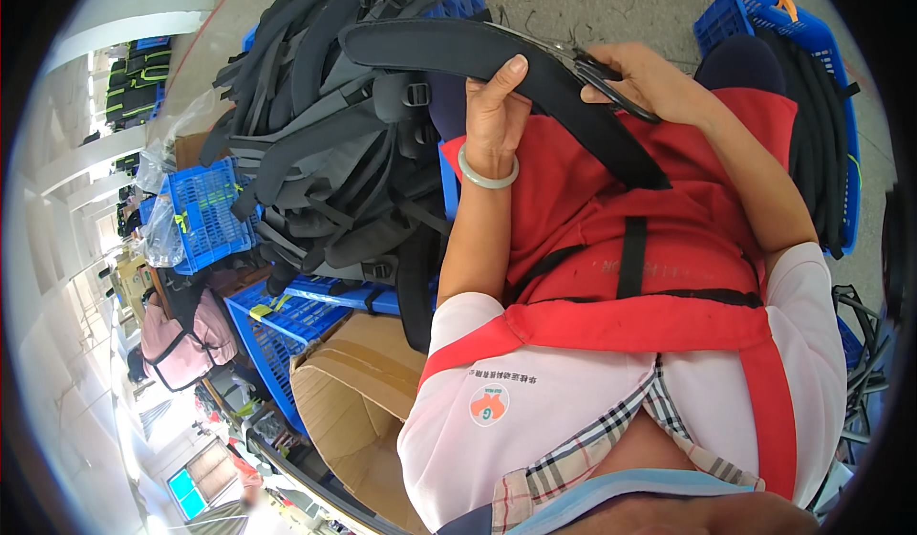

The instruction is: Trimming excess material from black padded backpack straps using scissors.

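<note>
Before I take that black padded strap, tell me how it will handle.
The black padded strap is probably springy rather than limp: its end reaches past the left hand without folding. It likely bends fairly easily, given its smooth curve. It looks light for its size, with a slim, padded body.

Looks evenly lit and fairly sharp around the red apron (pixel 583 191); washes out in white glare at lower left; bends pale beams (pixel 153 19) near the rim; blackens toward the corners.
</note>
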Tool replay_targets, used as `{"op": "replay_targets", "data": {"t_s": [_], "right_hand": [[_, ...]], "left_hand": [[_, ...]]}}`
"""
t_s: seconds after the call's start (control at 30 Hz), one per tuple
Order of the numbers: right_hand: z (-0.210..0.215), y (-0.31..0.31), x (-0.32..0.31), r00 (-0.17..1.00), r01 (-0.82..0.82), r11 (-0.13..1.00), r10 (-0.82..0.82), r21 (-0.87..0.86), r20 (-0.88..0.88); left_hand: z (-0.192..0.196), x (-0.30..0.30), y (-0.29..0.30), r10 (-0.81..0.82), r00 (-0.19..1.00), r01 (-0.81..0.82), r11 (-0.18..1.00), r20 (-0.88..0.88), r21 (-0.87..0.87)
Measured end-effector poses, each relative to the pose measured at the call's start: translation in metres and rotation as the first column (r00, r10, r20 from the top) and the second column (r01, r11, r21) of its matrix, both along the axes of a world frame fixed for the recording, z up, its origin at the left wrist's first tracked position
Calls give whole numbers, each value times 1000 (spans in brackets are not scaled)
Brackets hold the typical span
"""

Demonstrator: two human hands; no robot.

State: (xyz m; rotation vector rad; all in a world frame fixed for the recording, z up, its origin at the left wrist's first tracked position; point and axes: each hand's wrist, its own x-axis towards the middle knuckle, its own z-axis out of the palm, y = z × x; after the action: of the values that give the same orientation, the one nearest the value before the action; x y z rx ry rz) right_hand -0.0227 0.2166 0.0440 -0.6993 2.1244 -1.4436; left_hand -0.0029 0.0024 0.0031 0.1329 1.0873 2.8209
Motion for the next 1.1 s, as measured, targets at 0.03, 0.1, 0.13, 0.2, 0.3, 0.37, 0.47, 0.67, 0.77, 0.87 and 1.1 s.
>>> {"op": "replay_targets", "data": {"t_s": [0.03,0.1,0.13,0.2,0.3,0.37,0.47,0.67,0.77,0.87,1.1], "right_hand": [[-4,0,1,1000,23,999,-22,-26,8],[-10,-1,1,999,47,998,-47,-52,5],[-13,-1,0,998,45,996,-42,-78,49],[-12,-2,1,991,59,990,-42,-128,129],[-8,0,1,994,79,988,-68,-132,86],[1,5,2,986,94,993,-102,-69,-129],[7,12,3,934,127,991,-105,42,-341],[15,10,7,960,121,979,-74,163,-270],[16,9,5,991,103,973,-82,205,-110],[6,9,5,988,110,982,-90,154,-127],[5,9,2,994,68,990,-57,119,-93]], "left_hand": [[3,-1,3,17,999,-17,1000,31,8],[7,-4,5,31,998,-32,999,52,15],[8,-5,4,29,999,-30,999,34,12],[14,-8,5,25,1000,-25,1000,6,11],[25,-11,7,25,999,-25,1000,-42,-13],[28,-12,8,22,999,-23,999,-38,-23],[30,-10,10,1,999,-2,1000,-34,-16],[15,-7,6,-22,999,20,998,-50,-56],[14,-7,6,-33,999,32,999,-21,-36],[11,-6,6,-20,1000,20,999,0,-40],[9,-6,5,-29,1000,29,1000,0,-13]]}}
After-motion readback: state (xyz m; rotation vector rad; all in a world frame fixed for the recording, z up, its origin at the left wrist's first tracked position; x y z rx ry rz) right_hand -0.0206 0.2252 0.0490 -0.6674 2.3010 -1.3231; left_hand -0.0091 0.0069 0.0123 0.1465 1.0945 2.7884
